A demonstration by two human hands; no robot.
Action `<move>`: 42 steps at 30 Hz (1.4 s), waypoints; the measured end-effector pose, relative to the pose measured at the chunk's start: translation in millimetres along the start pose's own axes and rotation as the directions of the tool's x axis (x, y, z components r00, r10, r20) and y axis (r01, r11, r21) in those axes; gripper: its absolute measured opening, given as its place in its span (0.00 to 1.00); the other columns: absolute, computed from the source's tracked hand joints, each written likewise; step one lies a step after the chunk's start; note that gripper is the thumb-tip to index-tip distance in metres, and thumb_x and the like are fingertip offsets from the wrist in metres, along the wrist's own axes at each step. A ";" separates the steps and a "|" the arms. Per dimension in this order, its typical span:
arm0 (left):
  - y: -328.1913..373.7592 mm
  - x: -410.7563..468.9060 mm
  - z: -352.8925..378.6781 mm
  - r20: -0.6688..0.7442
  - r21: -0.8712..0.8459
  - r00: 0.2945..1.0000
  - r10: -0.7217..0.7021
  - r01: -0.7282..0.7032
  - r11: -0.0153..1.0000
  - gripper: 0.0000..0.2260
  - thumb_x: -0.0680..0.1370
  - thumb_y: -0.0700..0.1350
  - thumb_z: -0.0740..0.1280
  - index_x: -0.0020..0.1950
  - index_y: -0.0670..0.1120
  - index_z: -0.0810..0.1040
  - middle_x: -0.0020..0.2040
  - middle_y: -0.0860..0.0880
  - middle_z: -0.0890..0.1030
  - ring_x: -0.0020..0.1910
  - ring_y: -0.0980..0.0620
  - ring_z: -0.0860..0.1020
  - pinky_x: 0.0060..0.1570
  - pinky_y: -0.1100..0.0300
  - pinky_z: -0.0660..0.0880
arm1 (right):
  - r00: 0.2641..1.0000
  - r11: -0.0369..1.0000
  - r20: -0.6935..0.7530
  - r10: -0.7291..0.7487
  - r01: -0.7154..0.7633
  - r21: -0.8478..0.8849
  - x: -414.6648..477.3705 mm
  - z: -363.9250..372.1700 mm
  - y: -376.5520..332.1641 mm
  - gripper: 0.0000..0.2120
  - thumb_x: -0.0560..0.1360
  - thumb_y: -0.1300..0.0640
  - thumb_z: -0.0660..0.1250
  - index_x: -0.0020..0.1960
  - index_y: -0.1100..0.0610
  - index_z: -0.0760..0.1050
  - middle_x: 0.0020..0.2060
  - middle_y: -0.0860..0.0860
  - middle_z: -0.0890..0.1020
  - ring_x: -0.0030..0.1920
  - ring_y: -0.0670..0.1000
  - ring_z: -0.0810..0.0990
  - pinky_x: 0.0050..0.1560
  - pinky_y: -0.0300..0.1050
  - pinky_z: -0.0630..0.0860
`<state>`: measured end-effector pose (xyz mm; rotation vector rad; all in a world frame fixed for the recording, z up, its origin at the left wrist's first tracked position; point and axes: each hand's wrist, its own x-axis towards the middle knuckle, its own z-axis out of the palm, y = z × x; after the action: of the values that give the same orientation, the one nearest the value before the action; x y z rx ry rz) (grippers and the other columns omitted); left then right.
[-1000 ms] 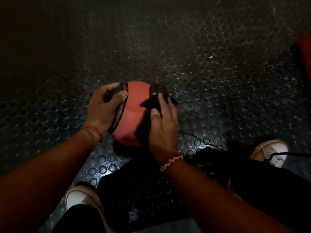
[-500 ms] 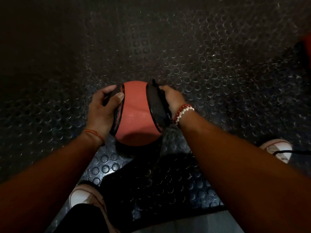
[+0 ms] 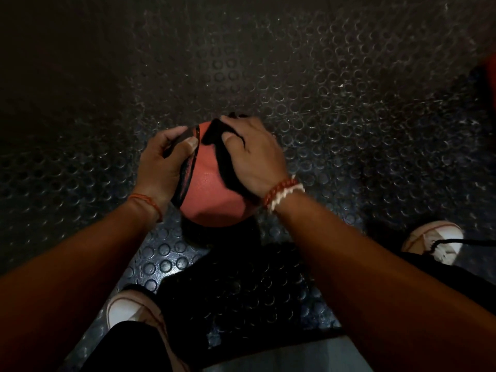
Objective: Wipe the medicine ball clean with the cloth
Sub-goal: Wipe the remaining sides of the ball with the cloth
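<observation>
A red medicine ball with black bands rests on the dark studded floor mat, centre of the head view. My left hand clasps its left side, thumb across a black band. My right hand lies palm-down on the ball's upper right, pressing a black cloth onto the surface. Cloth folds show between my thumb and fingers and trail under my palm. The ball's right side is hidden by my hand.
Black rubber flooring with raised circles spreads all around. My white shoes sit at the lower left and at the right. A red object peeks in at the right edge.
My right hand swung from the ball's far right side up over its top, bringing the cloth with it. The left hand and the ball stayed in place.
</observation>
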<state>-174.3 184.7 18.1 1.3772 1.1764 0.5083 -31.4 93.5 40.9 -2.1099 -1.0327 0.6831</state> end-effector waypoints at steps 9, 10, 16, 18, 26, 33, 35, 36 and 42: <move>0.5 1.9 -0.6 -0.042 -0.118 0.996 -0.075 0.069 0.991 0.09 0.78 0.42 0.68 0.58 0.45 0.78 0.54 0.48 0.81 0.54 0.54 0.78 0.63 0.54 0.73 | 0.759 0.420 0.353 0.547 -0.614 0.668 33.6 6.3 48.6 0.11 0.78 0.54 0.63 0.41 0.57 0.79 0.37 0.53 0.82 0.39 0.53 0.79 0.45 0.44 0.76; 1.4 2.0 -1.1 -0.046 -0.126 0.996 -0.082 0.076 0.989 0.08 0.78 0.43 0.69 0.57 0.46 0.78 0.54 0.48 0.81 0.54 0.54 0.78 0.63 0.54 0.73 | 0.726 0.322 0.340 0.598 -0.606 0.728 24.4 12.2 52.6 0.12 0.78 0.53 0.62 0.42 0.58 0.79 0.38 0.54 0.82 0.40 0.53 0.80 0.43 0.43 0.76; 6.5 4.0 3.3 -0.095 -0.169 0.989 -0.111 0.093 0.981 0.03 0.79 0.42 0.67 0.50 0.49 0.79 0.48 0.54 0.81 0.45 0.62 0.79 0.53 0.65 0.77 | 0.658 0.269 0.036 0.752 -0.357 0.895 -43.5 54.3 26.8 0.24 0.73 0.43 0.62 0.62 0.57 0.77 0.61 0.56 0.80 0.62 0.55 0.77 0.68 0.53 0.70; 5.0 3.1 5.2 -0.139 -0.187 0.985 -0.102 0.075 0.979 0.04 0.79 0.41 0.66 0.47 0.50 0.78 0.45 0.55 0.80 0.41 0.66 0.78 0.46 0.70 0.75 | 0.711 0.579 -0.206 0.672 -0.331 0.745 -60.7 53.8 3.4 0.28 0.75 0.44 0.57 0.72 0.56 0.68 0.70 0.56 0.71 0.69 0.53 0.69 0.72 0.42 0.61; 3.7 -2.4 5.9 -0.212 -0.300 0.969 -0.127 0.059 0.952 0.06 0.80 0.39 0.66 0.45 0.48 0.77 0.39 0.56 0.80 0.37 0.63 0.77 0.43 0.68 0.75 | 0.983 0.991 -0.130 0.131 -0.131 0.009 -8.4 20.5 -23.4 0.24 0.75 0.42 0.53 0.68 0.44 0.72 0.70 0.48 0.70 0.71 0.55 0.66 0.71 0.58 0.61; 3.6 -1.3 9.6 -0.244 -0.173 0.960 -0.140 0.099 0.980 0.07 0.79 0.48 0.67 0.55 0.47 0.77 0.50 0.54 0.79 0.46 0.62 0.76 0.45 0.73 0.73 | 0.716 0.384 0.160 0.680 -0.534 0.753 13.1 23.9 47.4 0.13 0.76 0.50 0.65 0.47 0.59 0.82 0.47 0.56 0.84 0.52 0.55 0.82 0.60 0.52 0.77; 3.8 0.8 8.1 -0.244 -0.198 0.955 -0.168 0.120 0.973 0.07 0.78 0.48 0.68 0.53 0.48 0.78 0.50 0.53 0.80 0.47 0.59 0.77 0.47 0.68 0.74 | 0.606 0.161 0.178 0.776 -0.463 0.872 -11.4 45.6 52.3 0.17 0.74 0.45 0.64 0.47 0.58 0.82 0.50 0.57 0.84 0.55 0.58 0.82 0.61 0.56 0.77; 3.0 1.3 7.3 -0.244 -0.199 0.954 -0.173 0.126 0.972 0.06 0.78 0.49 0.68 0.52 0.48 0.78 0.49 0.52 0.80 0.47 0.58 0.77 0.48 0.65 0.74 | 0.576 0.115 0.165 0.800 -0.418 0.901 -22.8 55.3 45.1 0.20 0.73 0.43 0.63 0.51 0.58 0.82 0.52 0.57 0.84 0.56 0.58 0.81 0.62 0.57 0.76; 11.8 5.1 8.3 -0.135 -0.062 0.990 -0.037 0.029 0.998 0.16 0.81 0.47 0.62 0.68 0.45 0.76 0.65 0.51 0.77 0.63 0.56 0.75 0.65 0.63 0.71 | 0.729 0.677 -0.271 0.628 -0.342 0.652 -58.1 57.3 -14.0 0.35 0.73 0.40 0.53 0.77 0.52 0.59 0.74 0.55 0.63 0.73 0.54 0.63 0.74 0.47 0.60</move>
<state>-161.2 187.5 25.4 1.2860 1.2817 0.6167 -109.6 71.8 24.5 -1.8572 0.0775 0.5726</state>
